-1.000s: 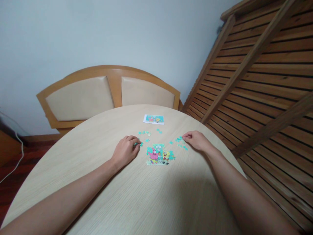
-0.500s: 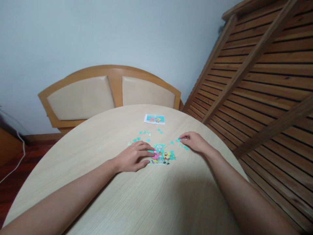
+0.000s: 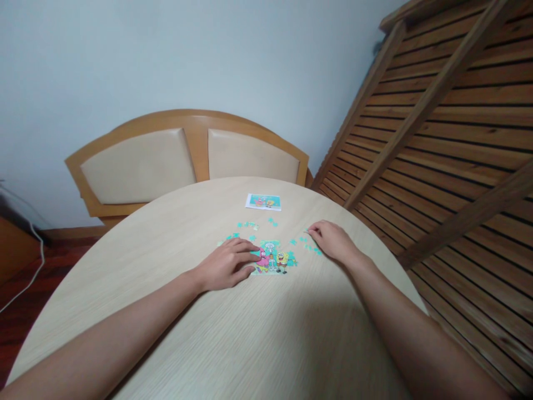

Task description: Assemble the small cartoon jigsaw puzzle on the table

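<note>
A partly joined jigsaw puzzle with a pink, a pale and a yellow cartoon figure lies flat on the table. My left hand is open, its fingers resting over the puzzle's left edge. Right of it, my right hand pinches a small puzzle piece between thumb and fingertip, just above the table. Loose teal pieces lie below that hand, and one sits between it and the puzzle. More loose pieces are scattered behind the left hand, some partly hidden by it.
A printed picture card of the same figures lies at the back of the round wooden table. Behind the table stands a padded headboard-like panel. A slatted wooden frame leans close along the right side.
My right hand has lifted the puzzle piece slightly up and away from the loose ones. The joined puzzle has shifted a little away from me, my left hand still on its edge.
</note>
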`<state>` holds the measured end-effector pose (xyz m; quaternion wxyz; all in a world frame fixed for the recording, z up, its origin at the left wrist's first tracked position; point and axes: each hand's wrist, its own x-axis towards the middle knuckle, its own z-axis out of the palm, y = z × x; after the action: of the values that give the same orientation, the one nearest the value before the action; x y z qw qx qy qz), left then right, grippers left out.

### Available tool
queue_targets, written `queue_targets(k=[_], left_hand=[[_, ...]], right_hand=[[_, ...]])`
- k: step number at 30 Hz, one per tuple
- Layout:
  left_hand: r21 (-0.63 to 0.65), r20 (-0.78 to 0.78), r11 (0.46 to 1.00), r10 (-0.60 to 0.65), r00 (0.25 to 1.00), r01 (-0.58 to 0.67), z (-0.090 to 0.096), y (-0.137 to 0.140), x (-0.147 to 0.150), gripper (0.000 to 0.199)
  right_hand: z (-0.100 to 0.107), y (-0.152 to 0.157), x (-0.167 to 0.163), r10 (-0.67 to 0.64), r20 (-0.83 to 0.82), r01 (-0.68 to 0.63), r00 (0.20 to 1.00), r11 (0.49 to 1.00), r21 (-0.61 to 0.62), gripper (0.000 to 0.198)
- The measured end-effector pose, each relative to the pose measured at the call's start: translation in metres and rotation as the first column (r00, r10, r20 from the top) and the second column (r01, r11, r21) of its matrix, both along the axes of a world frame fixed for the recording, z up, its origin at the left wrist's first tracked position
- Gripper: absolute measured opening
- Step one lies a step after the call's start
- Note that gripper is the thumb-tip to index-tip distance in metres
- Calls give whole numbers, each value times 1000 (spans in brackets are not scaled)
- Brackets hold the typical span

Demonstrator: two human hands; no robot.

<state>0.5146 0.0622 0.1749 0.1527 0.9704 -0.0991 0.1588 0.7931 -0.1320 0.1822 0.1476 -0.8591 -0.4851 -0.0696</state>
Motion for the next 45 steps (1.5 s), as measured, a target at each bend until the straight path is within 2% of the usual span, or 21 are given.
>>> queue_targets(k=[11, 19, 25, 27, 29, 31, 34, 40, 42, 45], left_hand=[[0, 13, 999, 43, 999, -43, 0, 0, 0, 27], [2, 9, 999, 33, 999, -33, -1, 0, 0, 28], [12, -4, 1000, 28, 1000, -28, 0, 0, 0, 29], [15, -5, 1000, 27, 1000, -27, 0, 0, 0, 29], [14, 0, 1000, 26, 1000, -26, 0, 0, 0, 28], [16, 2, 1000, 22, 1000, -22, 0, 0, 0, 28], [16, 0, 1000, 21, 1000, -21, 0, 0, 0, 29], [8, -5, 1000, 27, 1000, -27, -1, 1, 0, 29], [3, 0, 1000, 23, 1000, -23, -1, 1, 0, 29], [1, 7, 1000, 21, 1000, -21, -2, 2, 0, 29]], right_hand=[[10, 1, -6, -89, -69, 96, 994, 990, 99, 20], [6, -1, -5, 16, -109, -4, 994, 994, 109, 16], [5, -1, -3, 104, -121, -98, 987, 994, 56, 18], [8, -3, 0, 104, -148, -95, 984, 993, 64, 19], [13, -7, 3, 44, -171, -33, 984, 997, 67, 20], [18, -11, 4, -38, -189, 43, 981, 999, 21, 17], [26, -15, -1, -120, -218, 96, 969, 989, -115, 11], [38, -17, -21, -264, -208, 182, 942, 921, -343, 19], [39, -17, -22, -268, -217, 173, 939, 911, -374, 19], [34, -18, -18, -206, -262, 107, 943, 931, -349, 16]])
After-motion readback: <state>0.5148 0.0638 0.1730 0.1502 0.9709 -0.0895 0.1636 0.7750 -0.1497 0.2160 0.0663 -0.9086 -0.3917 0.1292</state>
